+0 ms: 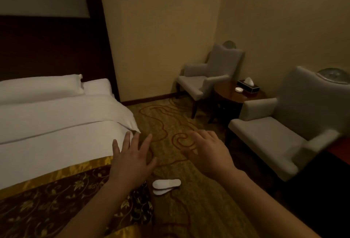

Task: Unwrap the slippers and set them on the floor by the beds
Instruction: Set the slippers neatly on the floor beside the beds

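My left hand (130,160) and right hand (208,154) hover spread, empty, above white slippers (166,186) by the bed (56,124); they look light, floppy, best pinched at the heel.

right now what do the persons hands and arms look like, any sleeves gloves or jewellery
Both the left hand and the right hand are bare: no gloves, and no rings or watch that the dim picture shows. The forearms are uncovered as far as the frame's lower edge, so no sleeve is in view. Fingernails look short and plain.
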